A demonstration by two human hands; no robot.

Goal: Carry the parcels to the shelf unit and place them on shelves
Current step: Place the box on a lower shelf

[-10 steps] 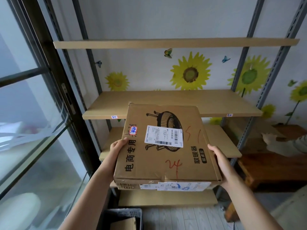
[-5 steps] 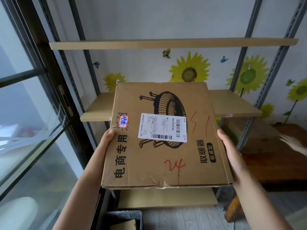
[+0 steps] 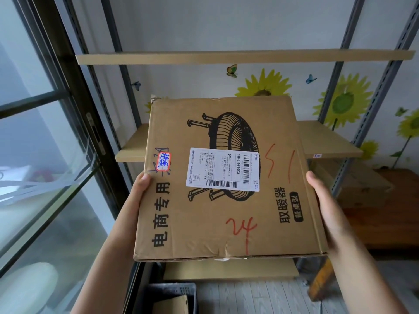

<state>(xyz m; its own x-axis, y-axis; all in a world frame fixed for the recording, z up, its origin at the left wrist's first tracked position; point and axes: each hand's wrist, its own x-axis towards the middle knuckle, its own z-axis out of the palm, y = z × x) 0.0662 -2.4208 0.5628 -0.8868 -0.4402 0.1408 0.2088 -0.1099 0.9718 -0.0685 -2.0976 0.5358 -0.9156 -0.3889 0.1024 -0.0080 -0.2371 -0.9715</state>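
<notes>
A flat brown cardboard parcel (image 3: 226,214) with a printed heater drawing, a white shipping label and red scribbles is held level in front of me. My left hand (image 3: 138,191) grips its left edge and my right hand (image 3: 322,196) grips its right edge. The parcel's far edge reaches over the middle shelf (image 3: 326,141) of the shelf unit, whose grey slotted uprights (image 3: 340,64) carry tan boards. A top shelf (image 3: 226,56) runs above and a low shelf (image 3: 226,270) shows under the parcel. What lies beneath the parcel is hidden.
A dark-framed glass door (image 3: 68,143) stands close on the left. A dark crate (image 3: 172,295) holding cardboard sits on the floor below. Brown wooden furniture (image 3: 374,218) stands to the right, behind the right upright. The wall bears sunflower stickers (image 3: 344,100).
The parcel has risen from the height of the lower shelf to the middle shelf and come closer to the shelf unit. Another person's hand at the right is no longer in view.
</notes>
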